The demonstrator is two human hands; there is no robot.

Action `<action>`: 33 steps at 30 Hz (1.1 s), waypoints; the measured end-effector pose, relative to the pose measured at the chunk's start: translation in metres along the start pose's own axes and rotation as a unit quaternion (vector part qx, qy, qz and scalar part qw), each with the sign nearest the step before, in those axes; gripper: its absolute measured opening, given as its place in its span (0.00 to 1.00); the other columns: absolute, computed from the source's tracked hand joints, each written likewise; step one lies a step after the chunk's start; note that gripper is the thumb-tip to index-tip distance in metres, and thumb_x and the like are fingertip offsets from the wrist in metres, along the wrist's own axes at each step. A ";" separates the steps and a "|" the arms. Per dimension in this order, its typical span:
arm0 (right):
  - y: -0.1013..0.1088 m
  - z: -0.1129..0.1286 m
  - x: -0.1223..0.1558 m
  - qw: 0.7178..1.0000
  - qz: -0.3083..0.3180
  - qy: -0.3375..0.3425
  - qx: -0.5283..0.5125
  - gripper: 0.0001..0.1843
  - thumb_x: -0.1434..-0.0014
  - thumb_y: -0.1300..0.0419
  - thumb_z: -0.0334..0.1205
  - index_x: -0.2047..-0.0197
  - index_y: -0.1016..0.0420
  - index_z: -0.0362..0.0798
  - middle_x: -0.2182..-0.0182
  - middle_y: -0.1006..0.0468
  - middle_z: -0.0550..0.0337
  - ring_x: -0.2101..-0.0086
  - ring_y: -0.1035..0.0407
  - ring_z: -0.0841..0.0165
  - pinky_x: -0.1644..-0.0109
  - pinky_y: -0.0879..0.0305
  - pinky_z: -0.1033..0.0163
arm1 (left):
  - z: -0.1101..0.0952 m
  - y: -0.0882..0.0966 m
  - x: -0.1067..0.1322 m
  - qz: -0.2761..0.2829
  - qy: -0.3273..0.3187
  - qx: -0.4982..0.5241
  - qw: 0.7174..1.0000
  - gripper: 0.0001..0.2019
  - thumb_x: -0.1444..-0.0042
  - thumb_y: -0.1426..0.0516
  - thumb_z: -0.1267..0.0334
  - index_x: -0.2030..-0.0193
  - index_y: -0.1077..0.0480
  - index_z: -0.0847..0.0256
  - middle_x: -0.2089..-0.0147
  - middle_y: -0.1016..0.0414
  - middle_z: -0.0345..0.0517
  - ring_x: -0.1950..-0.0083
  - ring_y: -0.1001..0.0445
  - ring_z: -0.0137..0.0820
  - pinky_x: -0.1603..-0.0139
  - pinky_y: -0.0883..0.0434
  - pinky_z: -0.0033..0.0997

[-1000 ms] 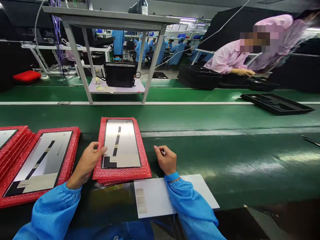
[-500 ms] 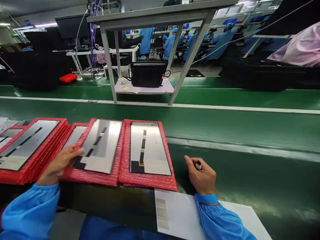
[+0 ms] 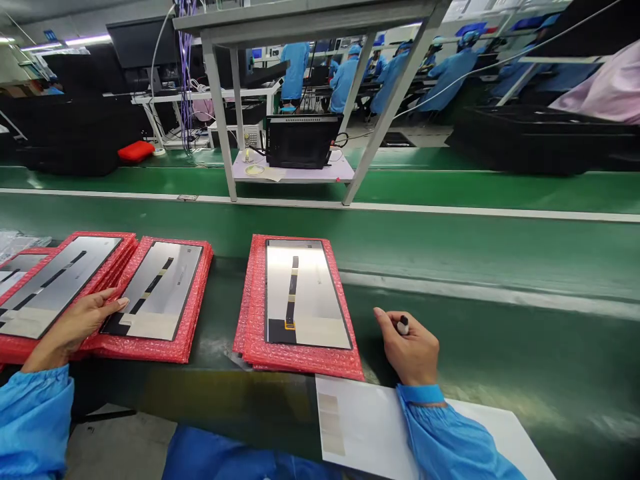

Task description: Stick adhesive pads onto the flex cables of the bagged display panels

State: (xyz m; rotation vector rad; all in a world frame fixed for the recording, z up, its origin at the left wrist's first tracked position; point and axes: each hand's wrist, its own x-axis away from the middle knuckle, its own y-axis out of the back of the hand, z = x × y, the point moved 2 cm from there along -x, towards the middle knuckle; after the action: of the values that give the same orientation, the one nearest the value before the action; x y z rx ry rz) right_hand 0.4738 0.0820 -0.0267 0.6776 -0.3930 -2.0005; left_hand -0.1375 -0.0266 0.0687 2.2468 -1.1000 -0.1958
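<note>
My left hand (image 3: pixel 75 327) lies flat, its fingertips resting on the left edge of a display panel (image 3: pixel 155 290) in red bubble wrap (image 3: pixel 190 313). Its heel sits over the edge of a stack of wrapped panels (image 3: pixel 60 287). My right hand (image 3: pixel 410 347) grips a black-capped marker pen (image 3: pixel 403 325) above the green belt. It is just right of another wrapped panel (image 3: pixel 300 293), which has a black strip down its middle. A white paper sheet (image 3: pixel 360 427) lies under my right sleeve.
A green conveyor belt (image 3: pixel 450 257) runs across, with a metal shelf (image 3: pixel 295 177) bearing a black monitor (image 3: pixel 300 143) beyond it. Black trays (image 3: pixel 545 143) stand at the far right beside a co-worker's pink sleeve (image 3: pixel 600 87). Blue-clad workers stand further back.
The tilted wrapped panel under my left hand has moved left and now lies flat, leaving a gap beside the right-hand panel. My left hand moved left with it. My right hand stayed nearly still.
</note>
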 end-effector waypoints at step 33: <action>-0.001 -0.006 -0.001 1.000 -0.009 0.016 -0.018 0.26 0.43 0.37 0.63 0.77 0.27 0.48 0.83 0.38 0.66 0.79 0.43 0.70 0.73 0.46 0.63 | -0.091 -0.158 -0.089 0.087 -0.355 -0.389 0.846 0.18 0.31 0.40 0.52 0.43 0.27 0.62 0.41 0.25 0.52 0.40 0.25 0.42 0.36 0.28 0.54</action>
State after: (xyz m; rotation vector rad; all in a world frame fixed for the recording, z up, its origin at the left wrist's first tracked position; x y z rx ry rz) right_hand 0.4771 0.0831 -0.0322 0.6931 -0.3326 -2.0068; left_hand -0.0547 0.1555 0.0358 1.3251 -1.2543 -1.2342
